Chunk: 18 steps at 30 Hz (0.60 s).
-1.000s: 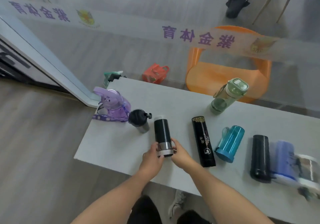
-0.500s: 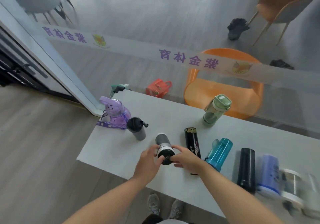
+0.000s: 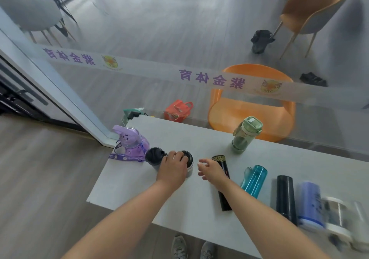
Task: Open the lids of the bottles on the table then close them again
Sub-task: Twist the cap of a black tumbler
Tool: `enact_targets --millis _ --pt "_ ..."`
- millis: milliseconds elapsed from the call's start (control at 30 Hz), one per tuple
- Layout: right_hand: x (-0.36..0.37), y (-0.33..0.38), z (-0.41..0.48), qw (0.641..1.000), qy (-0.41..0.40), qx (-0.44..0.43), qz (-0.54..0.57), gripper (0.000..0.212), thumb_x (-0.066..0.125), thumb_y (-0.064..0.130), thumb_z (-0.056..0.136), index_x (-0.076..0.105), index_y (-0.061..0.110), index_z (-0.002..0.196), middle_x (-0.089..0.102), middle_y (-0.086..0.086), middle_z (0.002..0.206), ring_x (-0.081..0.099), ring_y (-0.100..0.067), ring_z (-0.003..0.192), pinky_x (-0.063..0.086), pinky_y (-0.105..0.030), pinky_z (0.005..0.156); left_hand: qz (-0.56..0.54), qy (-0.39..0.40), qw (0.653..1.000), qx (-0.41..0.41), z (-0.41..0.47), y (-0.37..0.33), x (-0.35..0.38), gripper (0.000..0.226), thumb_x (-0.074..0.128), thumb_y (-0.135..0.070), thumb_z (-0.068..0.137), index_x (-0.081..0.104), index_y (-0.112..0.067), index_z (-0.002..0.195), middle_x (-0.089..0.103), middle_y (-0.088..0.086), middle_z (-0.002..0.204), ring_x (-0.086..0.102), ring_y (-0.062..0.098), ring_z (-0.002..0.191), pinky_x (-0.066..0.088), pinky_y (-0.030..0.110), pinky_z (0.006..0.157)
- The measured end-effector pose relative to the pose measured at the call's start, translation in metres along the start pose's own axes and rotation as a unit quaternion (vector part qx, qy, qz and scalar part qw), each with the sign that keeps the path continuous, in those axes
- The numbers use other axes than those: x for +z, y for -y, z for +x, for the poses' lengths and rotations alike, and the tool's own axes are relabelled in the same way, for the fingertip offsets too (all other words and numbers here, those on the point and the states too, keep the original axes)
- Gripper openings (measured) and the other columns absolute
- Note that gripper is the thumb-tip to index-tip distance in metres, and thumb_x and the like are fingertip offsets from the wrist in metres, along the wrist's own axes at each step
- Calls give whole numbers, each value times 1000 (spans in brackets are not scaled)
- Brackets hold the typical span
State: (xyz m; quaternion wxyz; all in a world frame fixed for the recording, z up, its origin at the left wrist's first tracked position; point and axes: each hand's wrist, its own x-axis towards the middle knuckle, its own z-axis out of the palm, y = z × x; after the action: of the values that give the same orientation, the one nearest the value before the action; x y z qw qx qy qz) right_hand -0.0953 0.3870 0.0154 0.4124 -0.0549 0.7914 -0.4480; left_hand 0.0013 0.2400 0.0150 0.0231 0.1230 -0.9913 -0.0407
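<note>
A black flask with a silver band (image 3: 188,159) stands upright on the white table (image 3: 199,202), and my left hand (image 3: 173,169) wraps around its side. My right hand (image 3: 209,168) hovers just right of it, fingers spread, holding nothing. Left of the flask stand a small black lidded cup (image 3: 153,157) and a purple rabbit bottle (image 3: 130,143). A black patterned flask (image 3: 223,180) lies under my right forearm. A teal bottle (image 3: 254,180), a plain black flask (image 3: 285,196), a blue bottle (image 3: 310,202) and a clear jar (image 3: 337,216) lie to the right. A green bottle (image 3: 246,134) stands at the back.
A glass wall with a printed banner (image 3: 199,76) runs along the table's far edge. Behind it are an orange chair (image 3: 251,108), a red bag (image 3: 177,110) and a tan chair (image 3: 311,8). The table's near-left corner (image 3: 89,199) drops to wooden floor.
The black flask went from lying flat to standing upright. My right hand let go of it and drew off to the right; my left hand still grips it. The view tilted up.
</note>
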Motion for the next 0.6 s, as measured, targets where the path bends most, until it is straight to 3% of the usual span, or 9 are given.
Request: enact_targets --millis 167,267,367,467,600 --pt "-30 -47 -20 993 -64 22 -99 32 51 23 100 60 12 129 68 -3 107 69 -14 84 58 -31 80 12 14 1000 13 -6 -14 0 20 55 -26 84 59 -17 101 59 5 111 52 31 100 42 42 79" --pt "-45 -75 -40 985 -100 53 -128 35 53 18 99 56 17 134 67 -4 116 69 -15 90 58 -27 74 -18 13 996 81 -11 -27 7 23 48 -25 89 57 -18 109 56 2 113 49 29 103 43 40 84" --pt "-49 -98 -59 975 -92 54 -195 53 54 6 97 44 23 146 56 -4 138 59 -17 114 51 -26 95 -102 62 983 137 -26 -50 25 25 46 -28 92 57 -20 113 58 -1 113 51 24 106 44 37 90" --pt "-40 -116 -67 971 -57 74 -221 73 51 -1 95 25 30 155 42 -2 150 52 -22 129 47 -35 104 -185 181 965 53 -44 -75 50 31 46 -31 95 50 -24 125 52 -5 127 42 20 118 42 35 94" --pt "-29 -139 -54 972 -62 48 -221 74 52 2 92 24 35 151 49 -1 139 56 -21 121 50 -35 100 -271 300 913 -63 -59 -103 87 45 53 -30 91 38 -27 134 47 -5 134 34 18 124 42 32 90"
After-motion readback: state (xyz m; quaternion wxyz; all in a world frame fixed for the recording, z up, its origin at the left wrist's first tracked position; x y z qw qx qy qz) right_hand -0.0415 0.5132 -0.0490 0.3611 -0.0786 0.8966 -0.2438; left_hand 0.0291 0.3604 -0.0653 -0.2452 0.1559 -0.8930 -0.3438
